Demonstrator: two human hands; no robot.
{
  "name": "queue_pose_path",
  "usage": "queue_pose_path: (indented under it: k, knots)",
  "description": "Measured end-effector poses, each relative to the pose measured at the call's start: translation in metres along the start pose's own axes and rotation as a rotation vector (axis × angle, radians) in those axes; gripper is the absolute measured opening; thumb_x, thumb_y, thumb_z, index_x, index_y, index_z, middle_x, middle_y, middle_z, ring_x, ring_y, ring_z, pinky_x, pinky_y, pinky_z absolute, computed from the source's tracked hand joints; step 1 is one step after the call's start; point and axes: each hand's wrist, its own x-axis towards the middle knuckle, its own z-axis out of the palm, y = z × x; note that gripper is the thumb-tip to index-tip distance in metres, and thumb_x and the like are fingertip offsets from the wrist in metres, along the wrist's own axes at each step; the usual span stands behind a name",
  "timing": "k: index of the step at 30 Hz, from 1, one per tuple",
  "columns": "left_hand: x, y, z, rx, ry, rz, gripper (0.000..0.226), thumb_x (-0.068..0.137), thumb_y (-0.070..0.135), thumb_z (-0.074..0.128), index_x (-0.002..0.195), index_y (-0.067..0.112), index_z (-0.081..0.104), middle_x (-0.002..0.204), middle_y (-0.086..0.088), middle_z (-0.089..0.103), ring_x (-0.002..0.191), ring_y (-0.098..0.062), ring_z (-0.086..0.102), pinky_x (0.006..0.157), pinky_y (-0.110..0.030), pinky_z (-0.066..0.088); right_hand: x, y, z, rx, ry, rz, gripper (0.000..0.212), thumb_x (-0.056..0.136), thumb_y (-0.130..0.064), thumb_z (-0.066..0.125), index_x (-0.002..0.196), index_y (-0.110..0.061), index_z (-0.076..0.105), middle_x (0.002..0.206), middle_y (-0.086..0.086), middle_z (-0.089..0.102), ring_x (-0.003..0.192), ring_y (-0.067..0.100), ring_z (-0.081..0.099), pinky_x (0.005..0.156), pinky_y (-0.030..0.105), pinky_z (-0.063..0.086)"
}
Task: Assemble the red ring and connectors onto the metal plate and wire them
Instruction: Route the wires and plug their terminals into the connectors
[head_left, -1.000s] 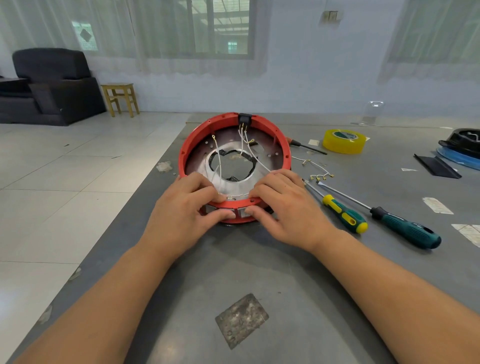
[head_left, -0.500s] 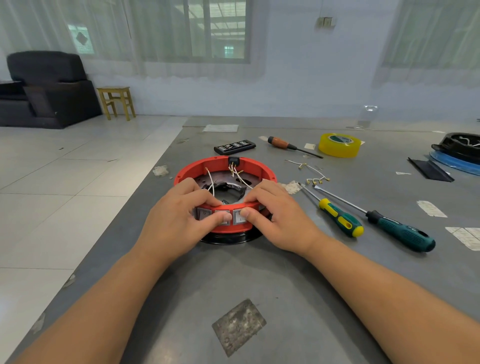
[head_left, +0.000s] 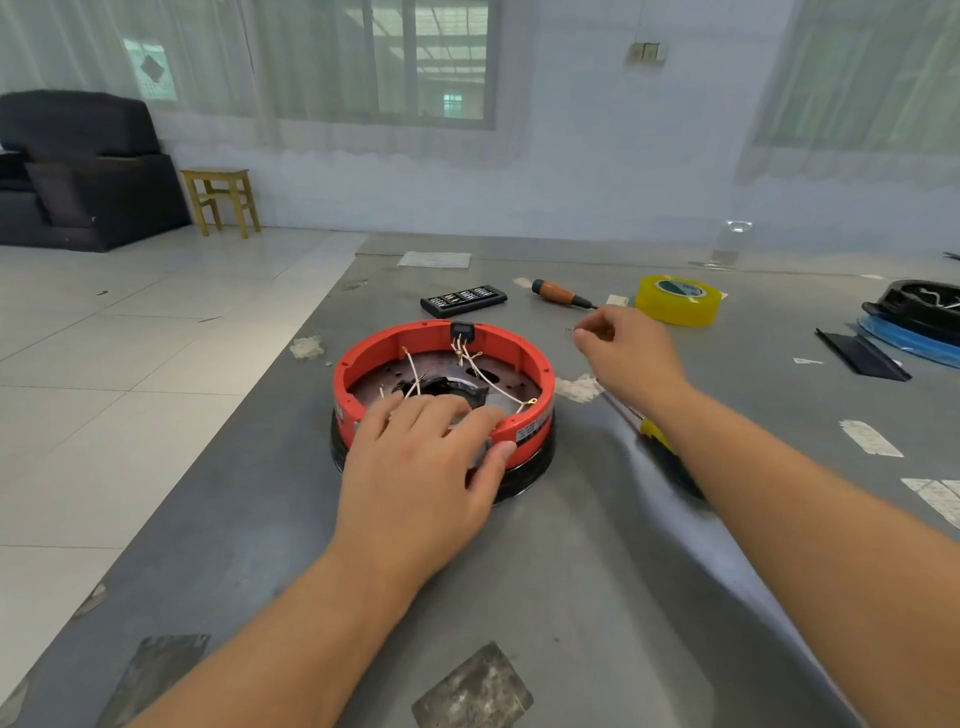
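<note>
Head cam: your left hand (head_left: 421, 467) grips the near rim of the red ring (head_left: 441, 387), table centre.
Right hand (head_left: 631, 353) is up and right of ring, fingers curled, maybe pinching a small part, can't tell. Loose wires (head_left: 493, 382) inside ring lie nearer left hand.

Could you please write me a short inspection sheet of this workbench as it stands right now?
Surface: grey table, scuffed, with tape scraps.
Job's things: red ring sits on metal plate; black connector at far rim.
Clutter: yellow tape roll, orange-handled screwdriver, black remote, black tray.
Hands: left hand grips ring's near rim; right hand raised, fingers pinched, contents unclear.
Cables: white wires loose inside ring.
Surroundings: sofa, wooden stool, curtained windows.
</note>
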Motion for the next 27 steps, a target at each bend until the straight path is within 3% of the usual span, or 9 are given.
queue_pose_path:
  k: [3, 6, 10, 13, 16, 19, 27]
  knots:
    - [0.000, -0.002, 0.009, 0.071, 0.037, -0.010, 0.029, 0.101, 0.048, 0.055, 0.113, 0.031, 0.075, 0.093, 0.005, 0.070, 0.092, -0.026, 0.066, 0.085, -0.044, 0.046, 0.044, 0.023, 0.003, -0.273, -0.203, 0.081, 0.016, 0.099, -0.023, 0.059, 0.106, -0.022, 0.073, 0.109, 0.003, 0.073, 0.088, 0.016, 0.064, 0.073, 0.024, 0.048]
    - [0.001, -0.005, 0.017, 0.082, 0.086, -0.018, 0.029, 0.102, 0.048, 0.055, 0.115, 0.031, 0.074, 0.092, 0.003, 0.068, 0.090, -0.028, 0.063, 0.084, -0.044, 0.046, 0.076, 0.042, 0.011, -0.451, -0.255, 0.116, 0.026, 0.099, -0.015, 0.056, 0.121, -0.014, 0.072, 0.122, 0.011, 0.071, 0.111, 0.030, 0.064, 0.086, 0.032, 0.050]
    - [0.001, -0.008, 0.022, 0.068, 0.117, -0.040, 0.029, 0.101, 0.047, 0.056, 0.116, 0.031, 0.074, 0.092, 0.002, 0.066, 0.089, -0.028, 0.061, 0.085, -0.044, 0.046, 0.104, 0.054, 0.025, -0.660, -0.321, 0.106, 0.031, 0.100, -0.009, 0.054, 0.127, -0.012, 0.069, 0.129, 0.014, 0.067, 0.116, 0.034, 0.062, 0.095, 0.038, 0.055]
    - [0.001, -0.009, 0.021, 0.054, 0.130, -0.053, 0.027, 0.100, 0.046, 0.058, 0.114, 0.031, 0.075, 0.092, 0.002, 0.066, 0.089, -0.028, 0.061, 0.086, -0.043, 0.045, 0.117, 0.054, 0.033, -0.683, -0.344, 0.093, 0.035, 0.099, -0.011, 0.058, 0.132, -0.018, 0.068, 0.134, 0.011, 0.065, 0.119, 0.032, 0.061, 0.094, 0.036, 0.054]
    - [0.001, -0.008, 0.020, 0.047, 0.110, -0.061, 0.027, 0.100, 0.046, 0.058, 0.113, 0.031, 0.076, 0.093, 0.003, 0.067, 0.090, -0.028, 0.061, 0.087, -0.042, 0.044, 0.124, 0.053, 0.038, -0.670, -0.319, 0.095, 0.032, 0.096, -0.009, 0.063, 0.125, -0.019, 0.072, 0.131, 0.010, 0.067, 0.118, 0.031, 0.062, 0.095, 0.036, 0.054]
    - [0.001, -0.007, 0.019, 0.044, 0.102, -0.066, 0.028, 0.100, 0.046, 0.057, 0.113, 0.031, 0.076, 0.094, 0.003, 0.068, 0.090, -0.028, 0.062, 0.088, -0.042, 0.043, 0.125, 0.051, 0.040, -0.675, -0.310, 0.127, 0.026, 0.095, -0.009, 0.065, 0.119, -0.013, 0.075, 0.124, 0.013, 0.069, 0.113, 0.032, 0.064, 0.094, 0.037, 0.056]
    - [0.001, -0.006, 0.018, 0.040, 0.099, -0.068, 0.028, 0.100, 0.047, 0.056, 0.114, 0.032, 0.075, 0.093, 0.004, 0.067, 0.090, -0.027, 0.061, 0.088, -0.042, 0.043, 0.115, 0.037, 0.043, -0.779, -0.439, 0.110, 0.033, 0.101, -0.011, 0.054, 0.132, -0.002, 0.059, 0.131, 0.017, 0.063, 0.115, 0.034, 0.061, 0.100, 0.039, 0.053]
